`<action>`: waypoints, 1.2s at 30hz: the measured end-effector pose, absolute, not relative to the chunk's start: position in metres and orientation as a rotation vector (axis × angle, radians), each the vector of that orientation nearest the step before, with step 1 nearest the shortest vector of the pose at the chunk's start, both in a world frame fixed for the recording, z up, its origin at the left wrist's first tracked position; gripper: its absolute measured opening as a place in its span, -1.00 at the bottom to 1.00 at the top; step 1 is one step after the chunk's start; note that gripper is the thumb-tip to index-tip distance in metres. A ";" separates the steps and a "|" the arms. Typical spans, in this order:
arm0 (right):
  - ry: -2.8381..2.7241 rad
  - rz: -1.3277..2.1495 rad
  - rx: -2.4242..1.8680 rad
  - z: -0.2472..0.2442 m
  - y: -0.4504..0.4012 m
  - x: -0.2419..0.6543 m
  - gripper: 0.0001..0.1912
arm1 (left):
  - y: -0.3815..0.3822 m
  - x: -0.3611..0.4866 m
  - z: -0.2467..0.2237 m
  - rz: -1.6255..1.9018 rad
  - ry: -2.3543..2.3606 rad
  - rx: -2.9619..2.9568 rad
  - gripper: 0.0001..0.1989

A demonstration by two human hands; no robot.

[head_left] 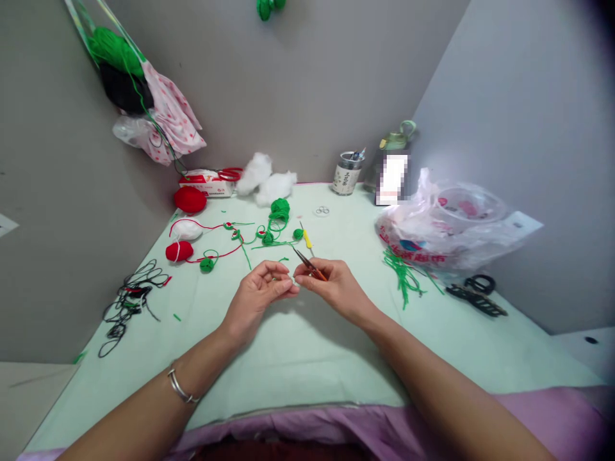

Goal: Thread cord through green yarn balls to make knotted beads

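Both my hands meet above the middle of the table. In my right hand (334, 285) lies a pair of small pointed scissors (311, 264) with orange handles, their dark blades angled up and to the left. That hand's thumb and forefinger are pinched together close to the left fingertips. My left hand (262, 291) has its fingers curled and thumb pressed in; whatever it holds is too small to make out. Just beyond the hands are a yellow-handled crochet hook (307, 239), a small green ball (298, 234) and a green crocheted piece (268, 238) with trailing yarn.
Red yarn balls (190, 200), white yarn (187, 228) and tangled black cord (129, 301) lie left. Behind stand white stuffing (276, 187), a pen tin (346, 173) and a phone (391, 179). On the right are a plastic bag (451, 224), green strands (402, 272) and a black hair clip (475, 299).
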State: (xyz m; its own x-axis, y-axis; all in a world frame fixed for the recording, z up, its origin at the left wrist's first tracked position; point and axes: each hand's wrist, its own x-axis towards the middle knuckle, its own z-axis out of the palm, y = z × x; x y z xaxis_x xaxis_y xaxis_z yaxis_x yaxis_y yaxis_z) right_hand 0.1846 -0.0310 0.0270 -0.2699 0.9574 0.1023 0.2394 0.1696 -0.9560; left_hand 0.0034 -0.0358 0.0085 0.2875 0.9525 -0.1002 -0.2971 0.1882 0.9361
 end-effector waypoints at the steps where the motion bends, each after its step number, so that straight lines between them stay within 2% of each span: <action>1: -1.684 1.089 -1.170 0.027 -0.032 0.184 -0.87 | -0.036 0.003 0.008 1.032 0.852 0.992 -0.77; 8: -1.917 0.555 -0.981 0.019 -0.036 0.185 -0.90 | -0.034 0.000 0.008 0.834 0.714 0.896 -0.80; 15: -2.072 0.233 -0.870 0.008 -0.037 0.188 -0.71 | -0.028 -0.006 0.008 0.776 0.645 0.732 -0.81; 19: -2.002 0.469 -0.912 0.014 -0.036 0.189 -0.80 | -0.026 -0.006 0.010 0.821 0.663 0.712 -0.79; 25: -1.905 1.067 -1.062 0.040 -0.036 0.196 -0.61 | -0.025 -0.007 0.013 0.906 0.715 0.687 -0.83; 30: -1.928 1.219 -1.010 0.042 -0.035 0.200 -0.63 | -0.023 -0.010 0.012 0.996 0.724 0.651 -0.82; 36: -1.957 1.237 -1.094 0.042 -0.034 0.198 -0.60 | -0.023 -0.010 0.013 1.023 0.741 0.618 -0.80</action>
